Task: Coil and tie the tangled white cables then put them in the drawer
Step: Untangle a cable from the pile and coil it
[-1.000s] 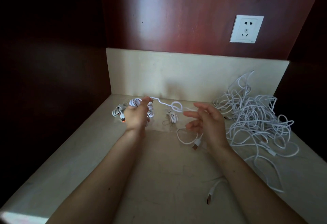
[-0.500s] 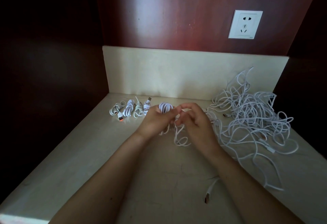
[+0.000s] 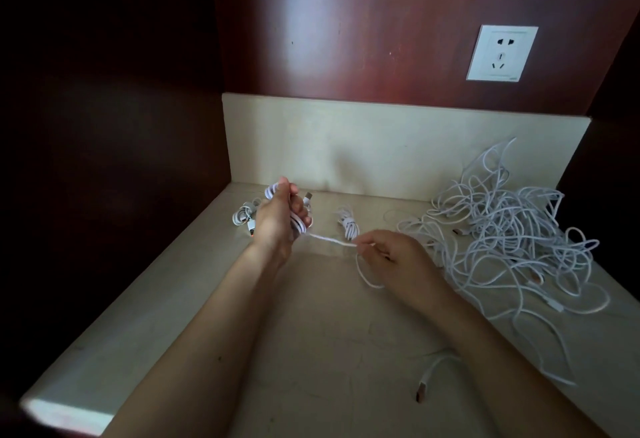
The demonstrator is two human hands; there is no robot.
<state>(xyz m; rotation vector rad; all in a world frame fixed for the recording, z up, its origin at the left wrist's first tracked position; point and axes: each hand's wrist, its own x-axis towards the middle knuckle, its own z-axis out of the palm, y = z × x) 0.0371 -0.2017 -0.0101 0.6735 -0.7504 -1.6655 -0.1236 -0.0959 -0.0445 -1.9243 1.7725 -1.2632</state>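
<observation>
**Two hands, one cable drawn taut between them**

We see the left hand [image 3: 282,221] with its fingers curled tight around a coiled white cable [image 3: 298,226], the loops showing above the thumb and below the knuckles. From that bundle a loose strand [image 3: 332,241] runs to the right hand [image 3: 398,257], whose thumb and forefinger are pinched together on it; the rest of the strand droops in a loop below that hand.

On the stone counter [image 3: 311,351] we count two finished bundles in plain sight: one [image 3: 244,216] left of the left hand, one [image 3: 348,224] between the hands (others may lie hidden behind the fist). One large tangled pile of cables [image 3: 512,229] sits to the right against the backsplash, and one loose plug end [image 3: 423,392] lies near the right forearm. One wall socket [image 3: 502,53] is mounted above.
</observation>
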